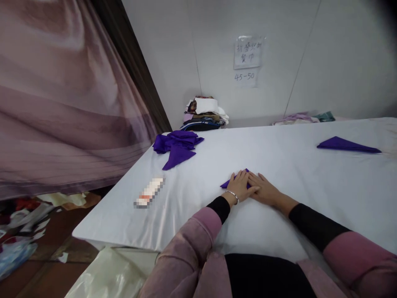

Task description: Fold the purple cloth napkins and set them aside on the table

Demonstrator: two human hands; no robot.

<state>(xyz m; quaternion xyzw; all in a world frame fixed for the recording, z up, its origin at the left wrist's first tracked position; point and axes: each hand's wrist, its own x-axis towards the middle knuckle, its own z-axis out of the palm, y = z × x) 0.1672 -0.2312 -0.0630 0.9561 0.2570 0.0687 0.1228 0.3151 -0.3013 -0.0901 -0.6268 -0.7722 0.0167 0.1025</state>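
Note:
A folded purple cloth napkin lies on the white-covered table beneath both hands, with only its left corner and top tip showing. My left hand, a silver bangle at its wrist, rests flat on the cloth with its fingers stretched out. From the right, my right hand lies flat over the other side of the cloth, fingers extended. The two hands meet and partly overlap at the middle. Most of the napkin under them is hidden.
A loose heap of purple cloths lies at the table's far left. One folded purple napkin is at far right. A pixelated object lies at left. Stacked clothes stand by the wall; a curtain hangs left.

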